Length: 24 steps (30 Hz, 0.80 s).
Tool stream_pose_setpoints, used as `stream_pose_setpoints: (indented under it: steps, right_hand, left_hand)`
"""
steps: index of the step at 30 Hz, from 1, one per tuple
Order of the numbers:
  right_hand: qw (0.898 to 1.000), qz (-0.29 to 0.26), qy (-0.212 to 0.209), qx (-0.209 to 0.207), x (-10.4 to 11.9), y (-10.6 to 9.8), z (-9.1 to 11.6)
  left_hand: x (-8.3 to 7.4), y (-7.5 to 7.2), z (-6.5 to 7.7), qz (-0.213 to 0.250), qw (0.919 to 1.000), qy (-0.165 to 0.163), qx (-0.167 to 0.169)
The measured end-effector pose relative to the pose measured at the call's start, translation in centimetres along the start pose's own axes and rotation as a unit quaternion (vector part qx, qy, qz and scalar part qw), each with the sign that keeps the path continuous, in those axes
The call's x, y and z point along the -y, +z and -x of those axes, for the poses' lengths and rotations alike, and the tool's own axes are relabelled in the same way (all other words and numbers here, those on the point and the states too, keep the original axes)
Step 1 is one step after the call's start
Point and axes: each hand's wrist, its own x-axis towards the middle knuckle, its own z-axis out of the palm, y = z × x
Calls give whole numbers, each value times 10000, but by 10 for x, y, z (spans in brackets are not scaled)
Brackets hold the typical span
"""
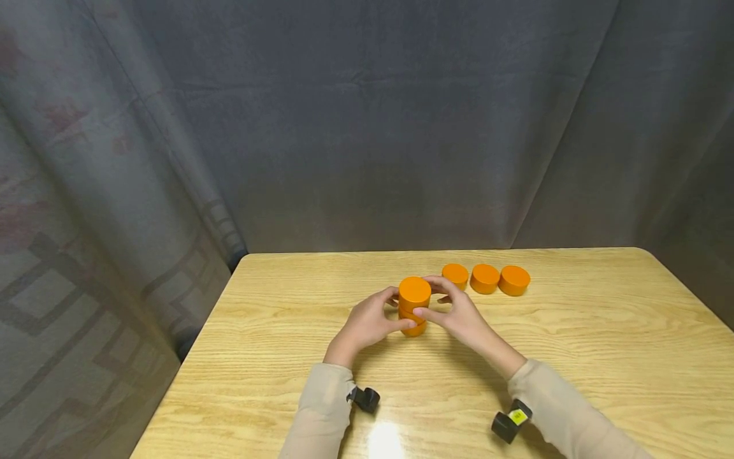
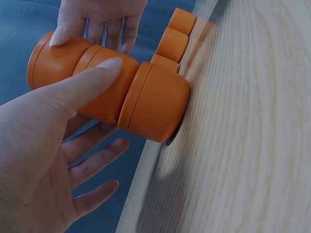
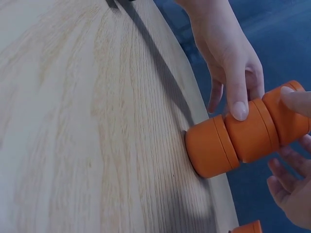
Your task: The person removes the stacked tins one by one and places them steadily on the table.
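Observation:
Three orange round lidded jars stand in a stack near the middle of the table, both hands around it. My left hand [image 1: 369,322] holds the middle jar [image 2: 109,99] from the left, its thumb on the near side. From the right, my right hand [image 1: 461,319] grips the top jar [image 1: 415,291] between thumb and fingers. Underneath, the bottom jar [image 3: 209,148] rests on the wood and carries the other two. In the left wrist view, the jars sit slightly offset from one another.
Behind and to the right of the stack, three more orange jars stand in a row: a left one [image 1: 455,274], a middle one [image 1: 485,279] and a right one [image 1: 514,280]. A grey curtain [image 1: 367,140] hangs behind the light wooden table [image 1: 602,331].

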Motion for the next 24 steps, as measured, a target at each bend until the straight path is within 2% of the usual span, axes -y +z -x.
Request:
stream_pose_setpoints:
  steps: [24]
  right_hand:
    - [9997, -60, 39, -217, -5, 6, 0]
  left_hand:
    - [0, 0, 1, -68, 10000, 39, -11]
